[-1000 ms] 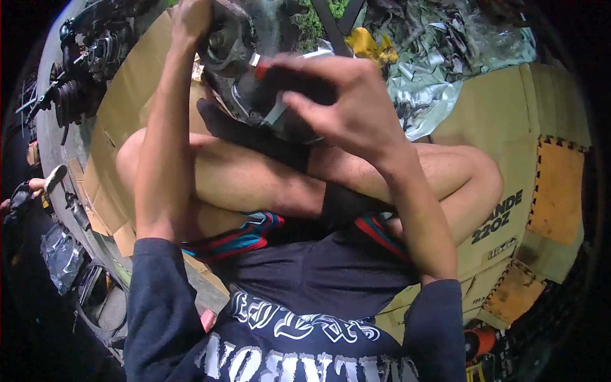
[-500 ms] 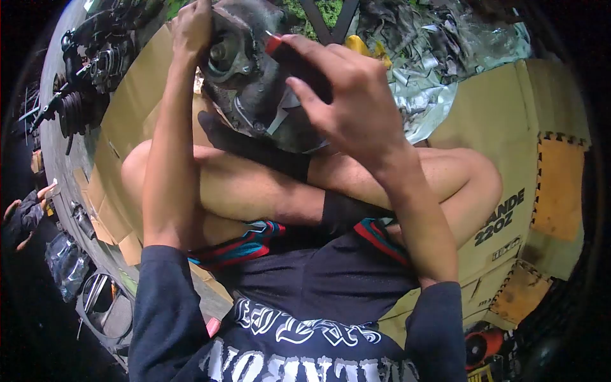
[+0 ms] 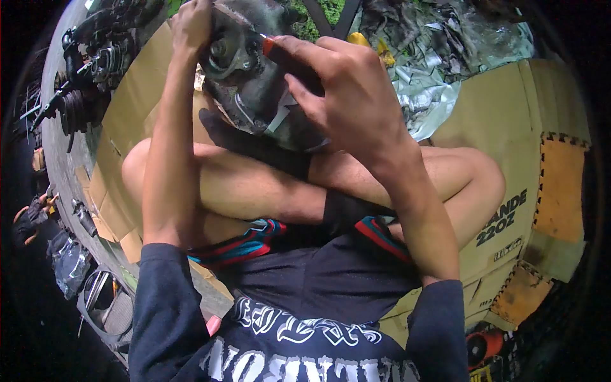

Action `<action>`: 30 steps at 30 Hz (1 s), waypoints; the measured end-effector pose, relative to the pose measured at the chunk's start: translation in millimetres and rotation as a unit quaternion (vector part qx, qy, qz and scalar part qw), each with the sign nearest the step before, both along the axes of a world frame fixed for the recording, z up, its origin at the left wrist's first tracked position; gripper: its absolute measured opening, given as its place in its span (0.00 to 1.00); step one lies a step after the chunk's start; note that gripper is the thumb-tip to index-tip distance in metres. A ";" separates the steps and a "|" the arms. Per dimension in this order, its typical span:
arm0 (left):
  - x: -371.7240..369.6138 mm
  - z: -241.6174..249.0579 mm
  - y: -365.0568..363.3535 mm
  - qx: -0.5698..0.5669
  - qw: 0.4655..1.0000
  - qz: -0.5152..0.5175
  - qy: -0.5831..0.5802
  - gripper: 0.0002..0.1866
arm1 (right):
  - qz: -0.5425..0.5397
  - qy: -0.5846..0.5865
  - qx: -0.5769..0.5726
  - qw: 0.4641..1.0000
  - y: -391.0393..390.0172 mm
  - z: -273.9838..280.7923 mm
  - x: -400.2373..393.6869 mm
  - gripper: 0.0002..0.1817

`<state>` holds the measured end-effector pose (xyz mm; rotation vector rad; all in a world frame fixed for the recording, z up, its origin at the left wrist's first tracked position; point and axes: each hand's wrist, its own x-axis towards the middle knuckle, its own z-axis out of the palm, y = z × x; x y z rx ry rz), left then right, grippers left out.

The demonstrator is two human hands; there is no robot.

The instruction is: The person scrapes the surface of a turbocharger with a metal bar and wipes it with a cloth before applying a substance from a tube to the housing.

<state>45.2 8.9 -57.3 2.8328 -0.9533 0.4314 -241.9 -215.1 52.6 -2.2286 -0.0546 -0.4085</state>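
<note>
A large, grimy grey metal casing [image 3: 258, 70] with a round recessed opening lies in front of my crossed legs. At its upper left edge, my left hand [image 3: 191, 27] is closed, fingers curled against the casing and partly out of sight. My right hand [image 3: 347, 83] wraps round a screwdriver [image 3: 293, 67] with a black and red handle. Its thin metal tip points up and left over the casing, near the round opening. Below the casing is my dark-socked foot [image 3: 248, 146].
Flattened cardboard [image 3: 484, 127] lies under and around me. Dirty rags and plastic [image 3: 433, 57] are heaped at upper right, beside a yellow object [image 3: 359, 39]. Dark mechanical parts [image 3: 105, 67] lie at upper left. Orange foam mats [image 3: 560, 188] are at right. Another person [image 3: 35, 216] is at far left.
My right hand and the screwdriver have shifted slightly left, its tip a little lower over the casing. My left hand stays at the casing's edge. The person at far left has moved.
</note>
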 end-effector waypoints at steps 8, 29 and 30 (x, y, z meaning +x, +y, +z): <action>-9.0 4.7 -3.2 -0.005 1.000 0.002 0.006 0.14 | -0.020 0.034 0.016 0.999 5.2 4.8 1.4 0.20; -7.2 11.9 -10.1 0.049 0.998 0.024 0.026 0.18 | -0.063 -0.040 -0.051 0.996 15.4 0.9 -5.4 0.20; -4.6 9.3 -8.9 0.054 0.998 0.004 0.009 0.18 | -0.064 -0.041 -0.052 0.996 16.2 5.3 -4.7 0.20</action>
